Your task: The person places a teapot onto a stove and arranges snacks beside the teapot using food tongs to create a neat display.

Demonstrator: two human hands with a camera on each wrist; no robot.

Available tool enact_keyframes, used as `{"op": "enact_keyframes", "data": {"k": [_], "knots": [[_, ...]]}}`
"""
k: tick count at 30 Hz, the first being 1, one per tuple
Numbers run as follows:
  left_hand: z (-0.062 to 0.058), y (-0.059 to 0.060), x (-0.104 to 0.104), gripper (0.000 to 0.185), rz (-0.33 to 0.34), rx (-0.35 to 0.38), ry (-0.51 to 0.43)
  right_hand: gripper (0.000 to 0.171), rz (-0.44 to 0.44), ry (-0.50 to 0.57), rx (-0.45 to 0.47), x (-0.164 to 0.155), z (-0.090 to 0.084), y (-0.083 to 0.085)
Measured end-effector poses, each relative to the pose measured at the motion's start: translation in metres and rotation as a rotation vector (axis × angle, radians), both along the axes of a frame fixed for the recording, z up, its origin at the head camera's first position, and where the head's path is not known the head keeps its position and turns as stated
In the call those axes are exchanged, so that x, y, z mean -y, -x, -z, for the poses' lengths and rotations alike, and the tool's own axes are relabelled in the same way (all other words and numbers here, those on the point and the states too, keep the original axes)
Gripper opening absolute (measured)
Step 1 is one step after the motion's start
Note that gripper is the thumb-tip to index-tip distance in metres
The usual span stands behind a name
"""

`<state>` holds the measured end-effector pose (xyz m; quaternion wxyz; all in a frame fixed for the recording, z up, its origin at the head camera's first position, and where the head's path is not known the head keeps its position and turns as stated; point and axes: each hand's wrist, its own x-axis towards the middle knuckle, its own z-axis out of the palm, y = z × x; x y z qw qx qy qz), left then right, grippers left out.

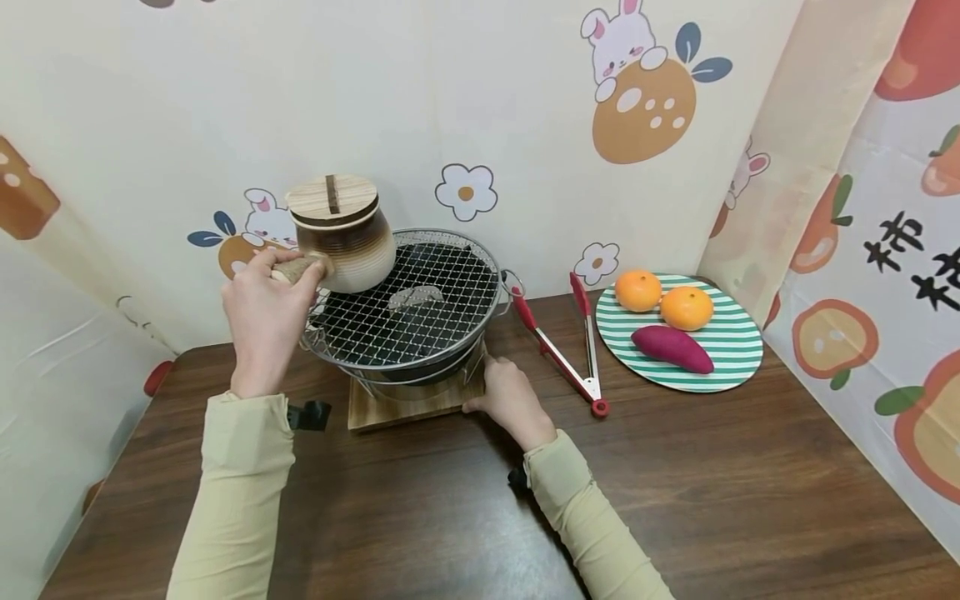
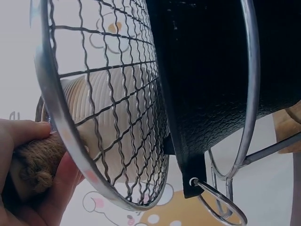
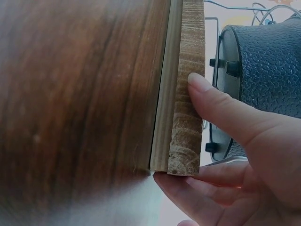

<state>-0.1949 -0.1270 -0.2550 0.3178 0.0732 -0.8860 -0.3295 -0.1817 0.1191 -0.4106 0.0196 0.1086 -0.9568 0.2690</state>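
My left hand (image 1: 264, 321) grips the twine-wrapped side handle (image 2: 40, 165) of a brown-and-cream ceramic pot (image 1: 363, 260). A round wooden lid (image 1: 356, 197) covers the pot, which stands upright at the left part of the grill's wire mesh (image 1: 457, 287). Under the mesh is a round black grill body (image 2: 202, 94) in a wire frame. The grill stands on a square wooden board (image 1: 408, 410). At the board's front right corner is my right hand (image 1: 513, 400), thumb against one edge (image 3: 188, 117) and curled fingers against the adjoining side.
Red-handled tongs (image 1: 562, 367) lie spread to the right of the grill. Beyond them, a green-striped round plate (image 1: 723, 371) holds two oranges (image 1: 686, 308) and a purple sweet potato (image 1: 671, 348). A printed cloth wall (image 1: 510, 100) rises close behind the grill.
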Motion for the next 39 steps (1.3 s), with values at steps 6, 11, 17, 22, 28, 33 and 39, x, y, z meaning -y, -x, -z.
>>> {"op": "enact_keyframes", "data": {"k": [6,11,17,22,28,33,39], "knots": [[-0.001,0.000,0.002,0.041,0.021,0.038,0.023,0.084,-0.001,-0.007,0.000,-0.001,0.001,0.002],[-0.004,0.000,0.002,0.042,0.043,0.099,0.040,0.086,0.001,-0.015,0.013,-0.001,0.001,0.002],[-0.008,-0.001,0.004,0.045,0.068,0.176,0.087,0.087,0.010,-0.018,0.022,-0.003,0.001,0.003],[-0.009,-0.002,0.007,0.052,0.088,0.190,0.113,0.084,0.010,-0.013,0.025,-0.003,0.001,0.004],[-0.008,-0.006,0.007,0.052,0.076,0.173,0.082,0.082,0.006,-0.012,0.025,-0.001,0.001,0.004],[-0.006,-0.010,0.009,0.052,0.059,0.157,0.080,0.082,0.003,-0.015,0.020,0.000,0.000,0.003],[-0.001,-0.017,0.010,0.053,0.096,0.060,0.031,0.083,0.008,-0.014,0.031,0.000,0.000,0.002]]}}
